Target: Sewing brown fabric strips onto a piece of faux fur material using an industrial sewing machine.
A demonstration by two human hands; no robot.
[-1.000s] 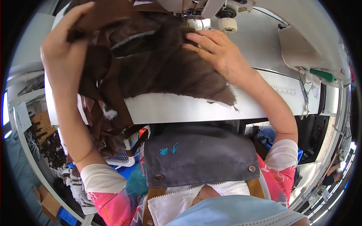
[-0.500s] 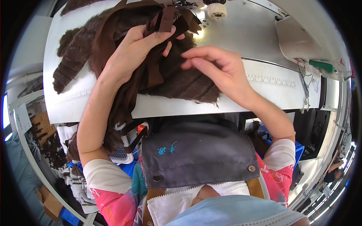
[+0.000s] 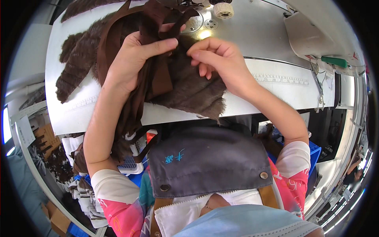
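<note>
Under the left hand (image 3: 132, 65), brown strips (image 3: 152, 59) are bunched in a closed fist on the fur panel (image 3: 193, 93) lying on the white table (image 3: 272, 43). Just beside, the right hand (image 3: 219, 63) pinches fur. Soft, limp, light, I'd judge; best gripped at an edge. White basket (image 3: 132, 164) below the grip, contents unclear.

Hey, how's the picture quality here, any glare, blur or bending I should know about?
Head view: strong fisheye, so the white table edge and its printed ruler curve; black corners ring the frame. A bright glare spot sits on the metal plate beside the right hand. Left hand and brown fur piece look sharp; the rim is softer.
</note>
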